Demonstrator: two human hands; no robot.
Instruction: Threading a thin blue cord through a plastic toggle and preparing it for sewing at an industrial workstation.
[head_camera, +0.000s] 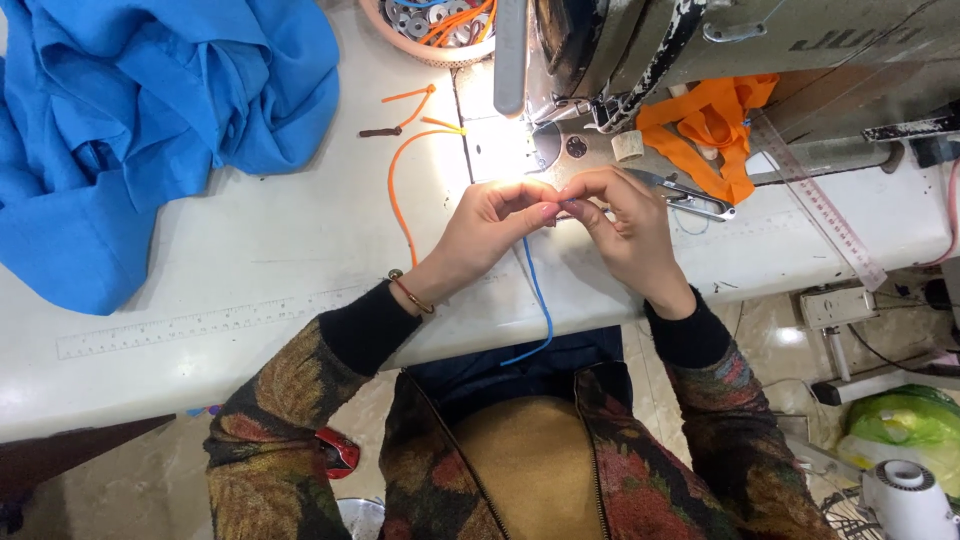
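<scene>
Head view: our left hand (495, 222) and right hand (620, 215) meet at the fingertips, both pinching the top end of a thin blue cord (540, 300) (it trails off the near table (250, 260) edge). We judge the end is being fiddled; next needs a steady pinch.

A: What lies on the white table (260, 250)?
B: Blue cloth (150, 110) at ten o'clock, a basket (430, 40) at twelve, the sewing machine (720, 50) at one.
A: Nearer the middle?
B: An orange cord (398, 190), scissors (685, 195), orange fabric (710, 130) and a clear ruler (820, 205) at three.
</scene>
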